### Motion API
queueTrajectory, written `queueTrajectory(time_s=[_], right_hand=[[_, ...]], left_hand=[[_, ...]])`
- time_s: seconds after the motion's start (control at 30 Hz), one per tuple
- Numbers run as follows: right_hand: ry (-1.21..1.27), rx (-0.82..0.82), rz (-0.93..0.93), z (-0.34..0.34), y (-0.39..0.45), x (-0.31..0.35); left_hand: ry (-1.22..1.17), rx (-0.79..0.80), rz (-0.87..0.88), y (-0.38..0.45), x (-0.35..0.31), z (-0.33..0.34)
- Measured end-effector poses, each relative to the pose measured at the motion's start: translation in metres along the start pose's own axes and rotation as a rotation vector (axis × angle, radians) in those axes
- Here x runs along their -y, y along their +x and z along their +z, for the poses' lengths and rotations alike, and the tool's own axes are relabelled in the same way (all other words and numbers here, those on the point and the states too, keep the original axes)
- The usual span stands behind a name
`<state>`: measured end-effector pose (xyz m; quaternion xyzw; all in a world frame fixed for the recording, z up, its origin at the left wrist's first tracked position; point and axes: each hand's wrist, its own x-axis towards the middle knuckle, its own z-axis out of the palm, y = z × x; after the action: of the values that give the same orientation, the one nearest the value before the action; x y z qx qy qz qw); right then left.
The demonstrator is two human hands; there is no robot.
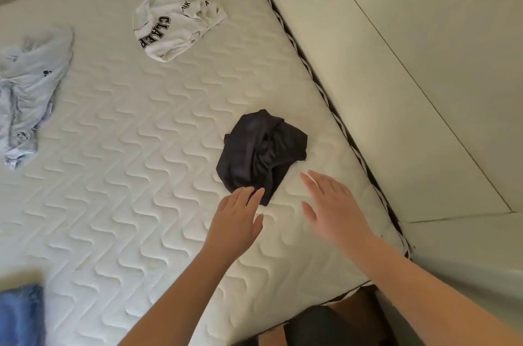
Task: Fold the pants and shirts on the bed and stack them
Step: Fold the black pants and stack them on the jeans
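Note:
A crumpled black garment lies on the white quilted mattress near its right edge. My left hand is stretched out flat, its fingertips at the near edge of the black garment. My right hand hovers open over bare mattress just right of the garment, not touching it. A crumpled white shirt with black letters lies farther back. A bunched pale blue garment lies at the left edge of view. Blue denim fabric shows at the bottom left corner.
A pale padded wall panel runs along the mattress's right side, with a dark patterned trim on the edge between them. The mattress's near corner is by my right forearm. Dark clothing on my legs shows below.

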<state>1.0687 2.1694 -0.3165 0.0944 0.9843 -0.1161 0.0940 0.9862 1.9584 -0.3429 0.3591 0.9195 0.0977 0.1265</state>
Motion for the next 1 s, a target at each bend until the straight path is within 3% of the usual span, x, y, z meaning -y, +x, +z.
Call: queueTrajectory(time_s=[0.17,0.43,0.63,0.8,1.0], right_hand=[[-0.069,0.043,-0.070,0.056,0.069,-0.042],[-0.113,0.170,0.015,0.154,0.158,-0.074],[-0.063,0.222,0.144,0.206,0.199,-0.092],[0.022,0.180,0.160,0.216,0.216,-0.098],[0.155,0.143,0.153,0.199,0.207,-0.101]], left_hand=[[-0.081,0.126,-0.110,0.047,0.013,0.067],[-0.216,0.235,-0.293,0.105,0.037,0.169],[-0.012,0.401,-0.285,0.134,0.046,0.231],[0.006,0.297,-0.308,0.135,0.058,0.249],[-0.311,0.222,-0.455,0.113,0.073,0.211]])
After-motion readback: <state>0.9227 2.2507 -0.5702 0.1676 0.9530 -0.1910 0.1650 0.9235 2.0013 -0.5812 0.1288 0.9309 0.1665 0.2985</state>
